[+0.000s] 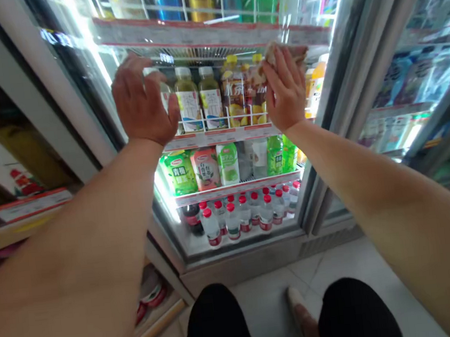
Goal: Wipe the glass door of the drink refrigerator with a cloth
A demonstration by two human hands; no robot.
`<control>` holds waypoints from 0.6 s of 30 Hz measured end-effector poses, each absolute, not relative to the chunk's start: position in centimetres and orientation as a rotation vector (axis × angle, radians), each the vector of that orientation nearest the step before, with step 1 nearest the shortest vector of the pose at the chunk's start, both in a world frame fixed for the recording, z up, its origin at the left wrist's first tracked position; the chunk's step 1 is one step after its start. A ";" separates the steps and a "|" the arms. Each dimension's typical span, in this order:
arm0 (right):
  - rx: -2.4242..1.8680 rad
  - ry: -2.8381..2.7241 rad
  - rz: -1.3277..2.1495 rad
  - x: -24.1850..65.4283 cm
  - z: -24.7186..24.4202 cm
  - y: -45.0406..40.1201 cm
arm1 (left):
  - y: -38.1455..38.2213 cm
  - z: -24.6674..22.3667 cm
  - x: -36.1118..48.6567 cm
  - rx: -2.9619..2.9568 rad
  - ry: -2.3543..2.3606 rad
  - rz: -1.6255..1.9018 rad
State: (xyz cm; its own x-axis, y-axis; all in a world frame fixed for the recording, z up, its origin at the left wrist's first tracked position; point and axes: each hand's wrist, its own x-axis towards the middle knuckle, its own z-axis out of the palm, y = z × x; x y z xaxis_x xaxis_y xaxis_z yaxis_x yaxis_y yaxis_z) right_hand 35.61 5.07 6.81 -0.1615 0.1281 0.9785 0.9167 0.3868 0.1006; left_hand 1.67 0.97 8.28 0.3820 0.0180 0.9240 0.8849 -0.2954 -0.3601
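Note:
In the head view my left hand (141, 102) is raised at the left side of the cooler's glass door (244, 161), fingers spread and slightly bent, with nothing in it. Whether its fingertips touch the glass I cannot tell. At the upper right of the same door my right hand (286, 87) presses a crumpled brownish cloth (299, 53) flat under its fingers. Most of the cloth is hidden behind that hand. Between my hands, behind the glass, show white-labelled tea bottles (188, 100) and yellow-capped iced tea bottles (234, 92).
Lower inside stand green and pink drink bottles (205, 168) and several red-capped water bottles (232, 221). Metal door frames (355, 85) edge the glass, with another cooler (410, 90) on the right. A goods shelf (24, 211) stands at left. My knees (217, 325) are above the tiled floor (271, 297).

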 end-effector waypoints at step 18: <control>-0.894 -1.593 -0.858 35.2 6.0 6.4 | 1.1 8.2 1.9 -1.611 -0.930 -1.078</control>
